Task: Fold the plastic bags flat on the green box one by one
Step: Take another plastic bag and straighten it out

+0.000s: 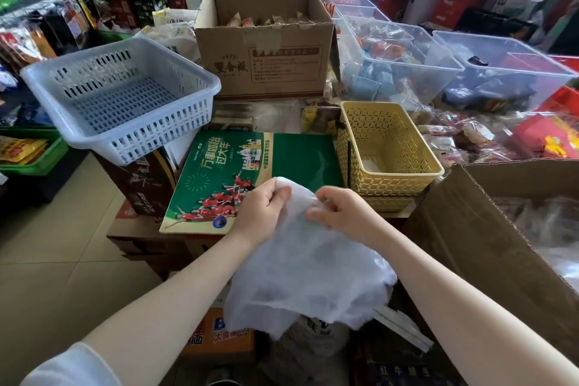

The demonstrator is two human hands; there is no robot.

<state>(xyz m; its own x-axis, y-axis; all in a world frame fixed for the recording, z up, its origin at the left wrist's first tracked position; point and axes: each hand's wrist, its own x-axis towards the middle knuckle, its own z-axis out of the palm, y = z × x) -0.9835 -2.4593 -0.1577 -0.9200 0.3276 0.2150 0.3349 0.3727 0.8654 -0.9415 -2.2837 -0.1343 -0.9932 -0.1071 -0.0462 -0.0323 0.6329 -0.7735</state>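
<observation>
A white translucent plastic bag (310,273) hangs loose and crumpled between my hands, in front of the near edge of the green box (282,160). My left hand (260,213) grips the bag's top left edge with curled fingers. My right hand (341,213) pinches the bag's top edge just to the right of it. The green box lies flat, with red figures and white writing printed on its lid. Most of its lid is bare; the bag's top reaches just over its near edge.
A yellow lattice basket (388,150) stands right of the green box, with something white in its bottom. A pale blue slotted basket (125,97) sits at the left, a brown carton (266,41) behind. A large open cardboard box (501,229) is at my right.
</observation>
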